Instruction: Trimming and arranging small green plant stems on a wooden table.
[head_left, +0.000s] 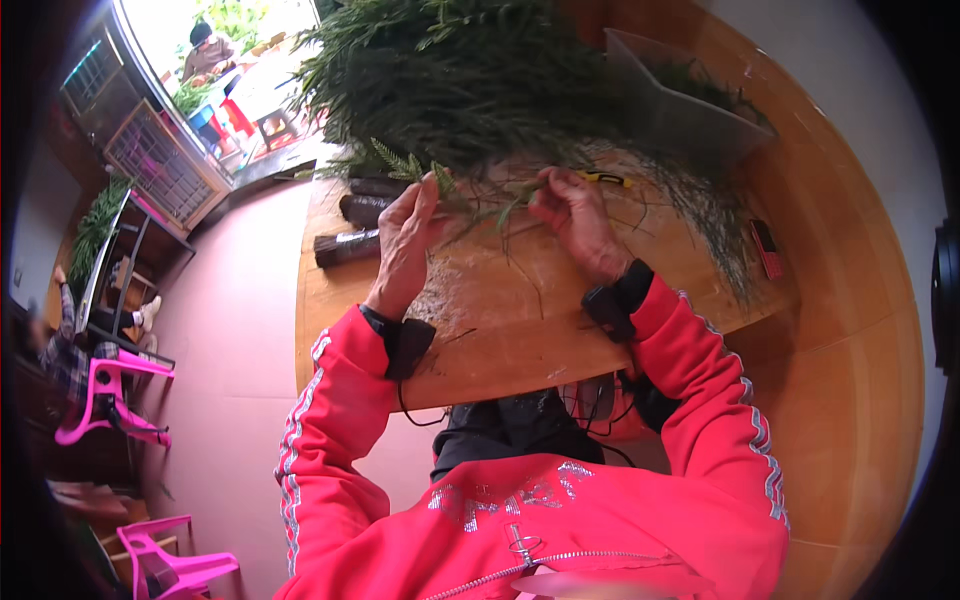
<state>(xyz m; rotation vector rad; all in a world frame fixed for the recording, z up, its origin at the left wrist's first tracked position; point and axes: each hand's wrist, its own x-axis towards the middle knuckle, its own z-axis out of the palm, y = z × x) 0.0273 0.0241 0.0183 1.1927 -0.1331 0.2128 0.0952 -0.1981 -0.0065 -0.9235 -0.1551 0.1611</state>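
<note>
Above the wooden table (480, 355), my left hand (408, 235) pinches a green fern-like sprig (400, 160), its leafy tip pointing up and left. To the right, my right hand (580, 215) has its fingers closed on thin green stems (512, 208) that reach toward the left hand. Just beyond both hands lies a large heap of green fronds (450, 85). Dark bundled rolls (345, 248) lie beside my left hand. A yellow-handled cutter (606, 179) rests close behind my right hand.
A clear plastic bin (690, 95) stands at the back right, with loose stems (712, 235) in front of it. A red phone (767, 250) lies near the right edge. Pink plastic chairs (110, 400) stand at left, where one person sits; another person (208, 55) is outside the doorway.
</note>
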